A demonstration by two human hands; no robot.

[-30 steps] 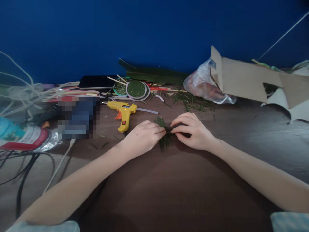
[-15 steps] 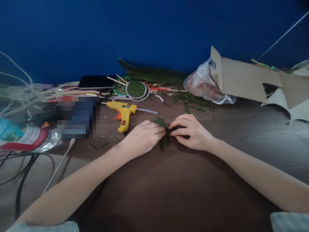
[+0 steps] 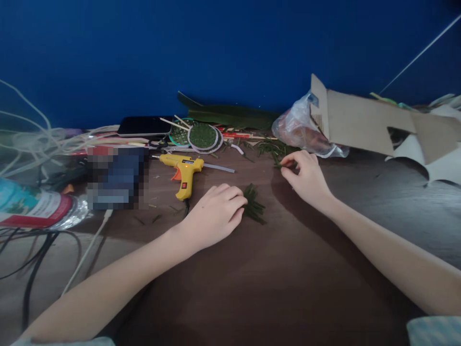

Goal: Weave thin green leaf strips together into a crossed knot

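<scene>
My left hand (image 3: 218,214) is closed on a small bunch of green leaf strips (image 3: 254,204), whose ends fan out to the right of the fingertips, low over the brown table. My right hand (image 3: 306,175) has thumb and forefinger pinched together at the near edge of a pile of cut green leaf scraps (image 3: 273,148). A bit of green leaf shows at those fingertips. To the left of the bunch lies a yellow glue gun (image 3: 185,175), its light lit, a clear glue stick (image 3: 219,168) jutting from its back.
Round leaf-covered discs (image 3: 202,137), a phone (image 3: 144,126) and long leaves (image 3: 230,115) line the back by a blue wall. A cardboard piece (image 3: 360,117) and a plastic bag (image 3: 297,125) stand at right. Cables, a bottle (image 3: 36,202) and a blurred-out device (image 3: 120,178) occupy the left.
My right hand has left the bunch and moved away and right to the leaf scraps. My left hand keeps the bunch, whose strips now point more to the right.
</scene>
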